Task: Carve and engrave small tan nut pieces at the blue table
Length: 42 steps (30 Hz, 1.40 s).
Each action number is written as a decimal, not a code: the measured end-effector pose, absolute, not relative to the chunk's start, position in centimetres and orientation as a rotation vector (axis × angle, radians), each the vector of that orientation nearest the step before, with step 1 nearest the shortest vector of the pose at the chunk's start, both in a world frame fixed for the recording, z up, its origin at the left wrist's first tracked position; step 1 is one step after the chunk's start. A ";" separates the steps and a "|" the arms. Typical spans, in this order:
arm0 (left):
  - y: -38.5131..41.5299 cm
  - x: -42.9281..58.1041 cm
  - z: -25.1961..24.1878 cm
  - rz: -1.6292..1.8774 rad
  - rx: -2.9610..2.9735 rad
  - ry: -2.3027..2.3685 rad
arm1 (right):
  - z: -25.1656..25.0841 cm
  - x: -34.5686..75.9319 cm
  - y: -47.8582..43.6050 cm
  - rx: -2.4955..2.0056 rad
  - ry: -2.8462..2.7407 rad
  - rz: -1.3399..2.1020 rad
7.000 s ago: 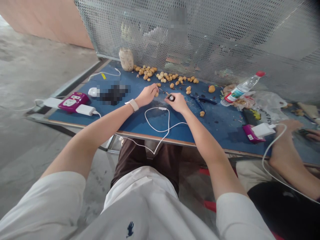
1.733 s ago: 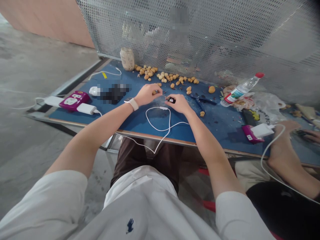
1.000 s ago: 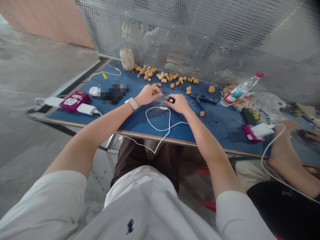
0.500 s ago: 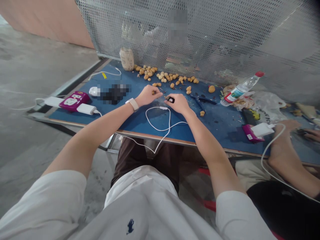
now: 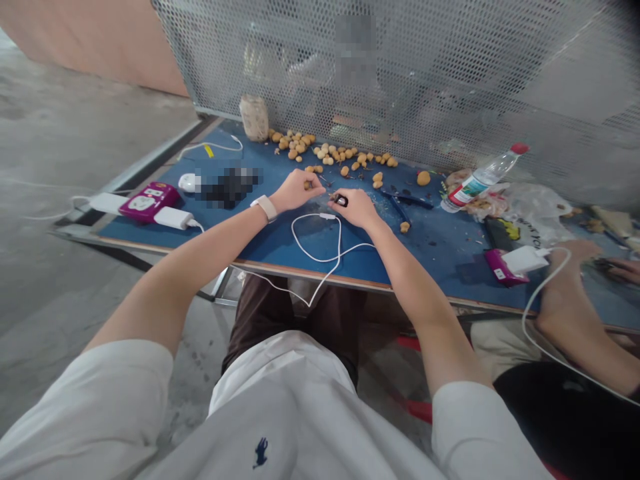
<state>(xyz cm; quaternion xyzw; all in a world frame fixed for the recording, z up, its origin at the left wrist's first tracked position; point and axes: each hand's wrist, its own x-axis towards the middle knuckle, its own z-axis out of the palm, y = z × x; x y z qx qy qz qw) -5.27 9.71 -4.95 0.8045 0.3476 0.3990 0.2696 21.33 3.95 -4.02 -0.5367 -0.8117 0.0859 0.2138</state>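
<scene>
My left hand (image 5: 299, 189), with a pale band at the wrist, is closed over the table in a pinch. A small brownish gourd (image 5: 307, 185) shows partly between its fingers. Just to the right, my right hand (image 5: 356, 205) is wrapped around a small black object (image 5: 342, 200) with a pale mark; its kind cannot be made out. A narrow gap separates the fingertips of both hands. Behind them, small tan gourds (image 5: 327, 155) lie in a loose row, several of them two-lobed. A white cable (image 5: 316, 259) loops on the blue table (image 5: 270, 241) below my hands.
Dark blue pliers-like handles (image 5: 407, 200) lie right of my hands, near a tilted plastic bottle (image 5: 470, 190) and plastic bag (image 5: 543, 203). Purple power strips (image 5: 150, 202) and a cloudy jar (image 5: 255, 120) stand around. Perforated metal mesh (image 5: 300, 60) backs the table. Another person's arm (image 5: 575, 300) rests at right.
Almost nothing differs. Both hands keep their places and their grips, with the black object turned very slightly in my right hand.
</scene>
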 end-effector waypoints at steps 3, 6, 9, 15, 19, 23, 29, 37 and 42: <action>9.5 -5.1 -4.9 1.079 2.183 0.921 | -4.1 21.2 3.9 -1.486 -2.257 0.234; 9.1 -4.9 -4.8 1.066 2.203 0.921 | -4.1 21.0 3.9 -1.485 -2.264 0.230; 8.9 -4.7 -4.8 1.066 2.200 0.950 | -4.0 20.9 3.8 -1.468 -2.265 0.234; 9.1 -4.6 -4.9 1.081 2.199 0.964 | -3.9 21.2 4.0 -1.433 -2.243 0.271; 9.3 -4.7 -5.0 1.074 2.235 1.003 | -3.7 21.5 4.1 -1.433 -2.222 0.296; 9.0 -5.0 -4.9 0.987 2.352 0.950 | -3.5 21.9 4.3 -1.477 -2.175 0.274; 7.5 -4.6 -4.8 0.636 2.703 0.662 | -3.8 22.5 4.7 -1.516 -2.093 0.259; 7.0 -3.9 -4.7 0.514 2.952 0.614 | -4.4 22.3 5.0 -1.501 -2.077 0.246; 6.7 -3.9 -4.7 0.478 3.005 0.611 | -4.4 22.4 5.0 -1.493 -2.082 0.260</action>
